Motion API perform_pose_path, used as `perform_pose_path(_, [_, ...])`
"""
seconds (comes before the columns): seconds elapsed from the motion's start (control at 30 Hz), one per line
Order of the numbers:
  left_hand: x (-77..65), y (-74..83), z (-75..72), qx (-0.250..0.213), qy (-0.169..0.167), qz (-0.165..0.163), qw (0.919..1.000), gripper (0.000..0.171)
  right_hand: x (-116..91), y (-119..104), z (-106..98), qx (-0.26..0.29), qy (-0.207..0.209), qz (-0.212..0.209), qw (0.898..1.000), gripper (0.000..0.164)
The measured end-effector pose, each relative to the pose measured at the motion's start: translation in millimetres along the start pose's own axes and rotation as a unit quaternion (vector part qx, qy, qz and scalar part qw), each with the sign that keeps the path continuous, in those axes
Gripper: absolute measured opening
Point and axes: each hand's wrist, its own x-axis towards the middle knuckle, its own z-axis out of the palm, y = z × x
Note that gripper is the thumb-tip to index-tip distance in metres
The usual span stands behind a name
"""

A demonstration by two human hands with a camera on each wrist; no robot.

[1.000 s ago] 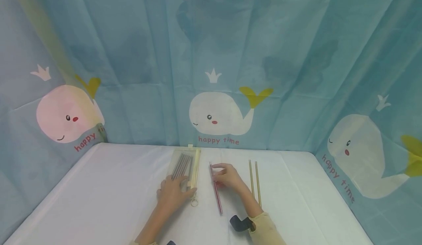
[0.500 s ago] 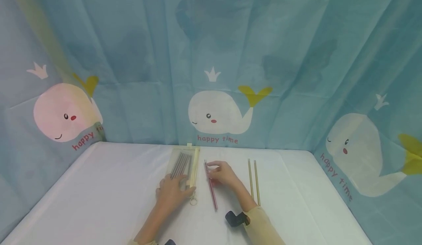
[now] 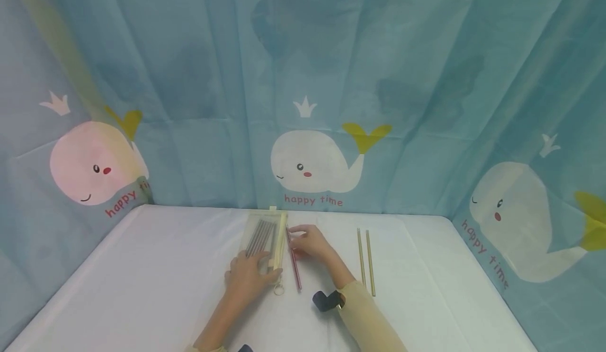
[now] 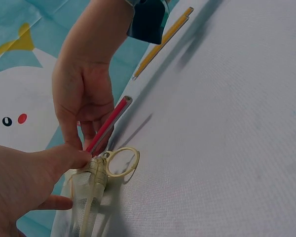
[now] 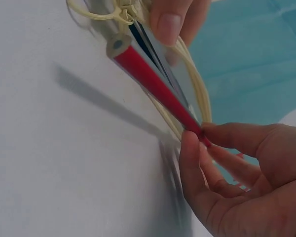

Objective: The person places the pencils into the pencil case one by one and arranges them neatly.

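Observation:
My right hand (image 3: pixel 310 242) pinches a red pencil (image 5: pixel 155 89) with silver stripes between thumb and fingers; its flat end shows a dark core. The pencil is slanted beside the right edge of a see-through zip pencil pouch (image 3: pixel 283 231) with cream trim. My left hand (image 3: pixel 248 278) grips the lower part of that pouch, thumb at its right edge. Several dark pencils (image 3: pixel 259 239) lie inside it. In the right wrist view the pouch's edge stands parted, and the red pencil is in front of the gap. A cream ring (image 4: pixel 123 162) hangs from the zip end.
Two golden-yellow pencils (image 3: pixel 370 262) lie side by side on the white table (image 3: pixel 426 289), to the right of my right forearm. A blue whale-print curtain (image 3: pixel 213 104) stands behind and along both sides of the table.
My right hand has carried the red pencil leftward, from a spot apart from the pouch to right beside its edge. My left hand stays on the pouch.

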Motion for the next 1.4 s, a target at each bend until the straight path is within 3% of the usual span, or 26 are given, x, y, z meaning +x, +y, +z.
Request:
perform_pose_path(0.5, [-0.8, 0.9, -1.1, 0.006, 0.010, 0.009, 0.9999, 0.064, 22.3, -5.9, 13.2, 0.042, 0.016, -0.009, 0.999, 0.054])
perform_pose_path(0.9, [-0.1, 0.4, 0.8, 0.006, 0.005, -0.003, 1.0000, 0.064, 30.6, -6.8, 25.1, 0.126, 0.023, 0.005, 0.992, 0.054])
perform_pose_path(1.2, [-0.9, 1.0, 0.1, 0.003, 0.004, 0.000, 1.0000, 0.064, 30.5, -6.3, 35.4, 0.109, 0.056, -0.004, 0.992, 0.055])
perform_pose_path(1.4, [-1.0, 1.5, 0.6, 0.005, 0.005, -0.005, 1.0000, 0.065, 32.6, -7.8, 40.7, 0.102, 0.057, -0.020, 0.993, 0.055])
